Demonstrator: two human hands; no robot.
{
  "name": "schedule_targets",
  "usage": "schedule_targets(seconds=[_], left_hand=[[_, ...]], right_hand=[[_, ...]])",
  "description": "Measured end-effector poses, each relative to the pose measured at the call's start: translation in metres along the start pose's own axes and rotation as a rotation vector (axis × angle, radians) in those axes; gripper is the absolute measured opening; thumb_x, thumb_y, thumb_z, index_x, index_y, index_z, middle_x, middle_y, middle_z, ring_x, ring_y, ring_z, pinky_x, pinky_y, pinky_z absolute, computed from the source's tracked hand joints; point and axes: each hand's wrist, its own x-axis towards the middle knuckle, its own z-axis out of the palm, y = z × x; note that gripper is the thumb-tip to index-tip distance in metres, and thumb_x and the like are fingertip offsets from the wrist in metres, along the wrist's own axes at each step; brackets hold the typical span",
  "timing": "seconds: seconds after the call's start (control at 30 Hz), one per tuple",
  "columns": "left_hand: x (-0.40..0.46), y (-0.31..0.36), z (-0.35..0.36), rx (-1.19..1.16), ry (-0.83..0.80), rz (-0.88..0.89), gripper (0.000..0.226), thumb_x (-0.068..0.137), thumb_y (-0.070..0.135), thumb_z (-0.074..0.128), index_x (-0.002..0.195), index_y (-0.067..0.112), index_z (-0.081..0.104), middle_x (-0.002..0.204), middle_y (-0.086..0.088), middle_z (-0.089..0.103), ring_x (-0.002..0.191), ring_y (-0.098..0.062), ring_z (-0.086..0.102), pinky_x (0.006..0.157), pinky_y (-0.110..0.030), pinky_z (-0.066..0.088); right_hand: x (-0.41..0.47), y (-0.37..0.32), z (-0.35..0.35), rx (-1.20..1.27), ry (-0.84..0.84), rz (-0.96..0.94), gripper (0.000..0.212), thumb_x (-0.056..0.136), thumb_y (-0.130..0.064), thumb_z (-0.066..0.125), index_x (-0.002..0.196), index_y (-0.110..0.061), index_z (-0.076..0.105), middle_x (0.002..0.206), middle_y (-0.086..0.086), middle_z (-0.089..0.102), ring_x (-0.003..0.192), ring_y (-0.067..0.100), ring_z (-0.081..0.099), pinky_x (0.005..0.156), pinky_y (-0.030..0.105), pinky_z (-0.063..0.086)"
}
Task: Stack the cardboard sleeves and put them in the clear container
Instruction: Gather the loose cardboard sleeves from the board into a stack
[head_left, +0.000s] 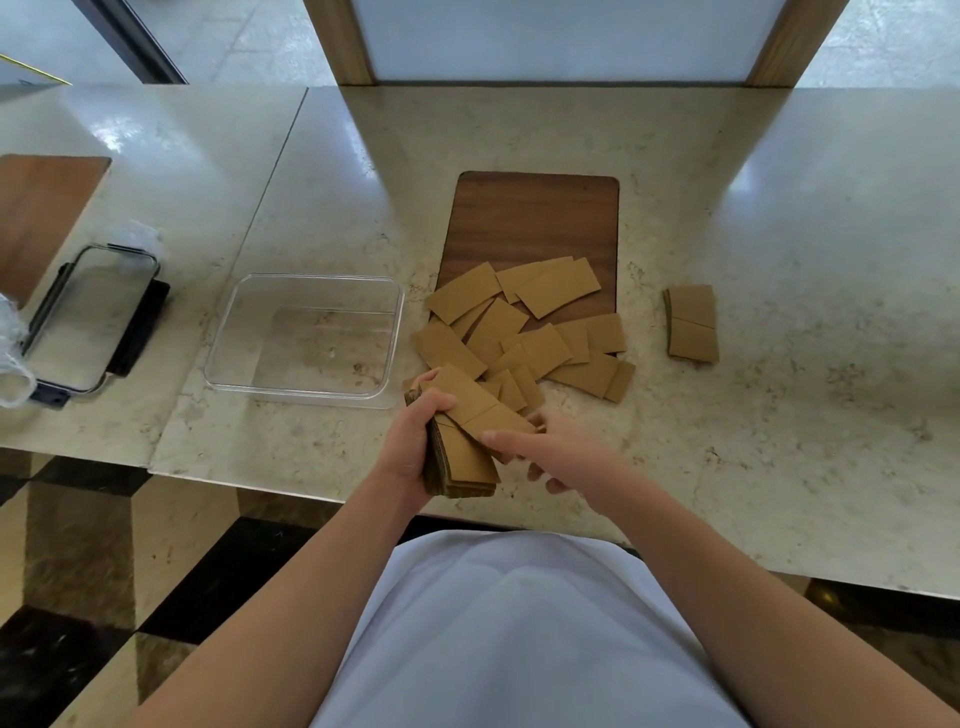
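My left hand (415, 441) grips a thick stack of brown cardboard sleeves (462, 457) near the table's front edge. One sleeve (478, 402) lies slanted across the top of that stack. My right hand (540, 449) holds the right end of this sleeve, thumb on top and fingers underneath. Several loose sleeves (524, 327) lie scattered just beyond, partly on a dark wooden board (535, 218). A small separate stack of sleeves (692, 322) sits to the right. The clear container (306, 338) stands empty to the left of the pile.
A clear lid with black clips (88, 322) lies left of the container, beside crumpled plastic wrap (13, 358). Another wooden board (41, 208) is at the far left. The marble table's front edge (322, 493) runs close below my hands.
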Motion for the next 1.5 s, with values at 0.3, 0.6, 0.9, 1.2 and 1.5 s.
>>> schedule_targets(seconds=[0.3, 0.6, 0.9, 1.2, 1.5], left_hand=[[0.013, -0.006, 0.014, -0.103, 0.153, 0.033, 0.037, 0.081, 0.016, 0.064, 0.116, 0.026, 0.067, 0.119, -0.020, 0.056, 0.100, -0.037, 0.057, 0.077, -0.047, 0.056], [0.014, -0.013, 0.026, -0.167, 0.027, -0.155, 0.033, 0.093, 0.038, 0.065, 0.115, 0.013, 0.063, 0.090, -0.013, 0.071, 0.077, -0.028, 0.073, 0.065, -0.039, 0.061], [0.015, -0.023, 0.029, -0.246, -0.189, -0.175, 0.026, 0.099, 0.037, 0.062, 0.096, 0.019, 0.080, 0.099, -0.008, 0.077, 0.093, -0.024, 0.075, 0.080, -0.038, 0.062], [0.019, -0.024, 0.011, -0.261, -0.139, -0.172, 0.039, 0.089, 0.028, 0.070, 0.127, 0.022, 0.064, 0.113, -0.021, 0.072, 0.090, -0.037, 0.074, 0.073, -0.048, 0.062], [0.025, -0.014, -0.004, -0.467, -0.263, -0.226, 0.036, 0.094, 0.021, 0.063, 0.130, 0.020, 0.066, 0.128, -0.028, 0.061, 0.103, -0.043, 0.064, 0.088, -0.056, 0.055]], right_hand=[[-0.006, -0.004, 0.017, -0.396, 0.007, -0.352, 0.120, 0.067, -0.084, 0.068, 0.162, -0.024, 0.024, 0.141, -0.002, 0.058, 0.117, 0.016, 0.059, 0.097, 0.035, 0.054], [-0.009, -0.001, 0.037, -0.704, 0.487, -0.764, 0.072, 0.100, -0.064, 0.037, 0.147, -0.012, 0.051, 0.153, 0.010, 0.046, 0.139, 0.027, 0.040, 0.113, 0.044, 0.040], [0.006, -0.008, 0.019, -0.541, 0.647, -0.784, 0.043, 0.103, -0.046, 0.040, 0.118, -0.018, 0.068, 0.097, 0.002, 0.070, 0.088, 0.022, 0.063, 0.084, 0.041, 0.048], [0.019, 0.004, 0.010, -0.153, 0.312, -0.643, 0.045, 0.099, -0.063, 0.040, 0.121, -0.028, 0.057, 0.105, -0.011, 0.064, 0.090, 0.006, 0.060, 0.078, 0.026, 0.051], [0.105, -0.015, -0.072, -1.128, 0.386, -0.533, 0.065, 0.092, -0.024, 0.070, 0.151, -0.027, 0.043, 0.158, 0.006, 0.036, 0.141, 0.034, 0.029, 0.108, 0.056, 0.037]])
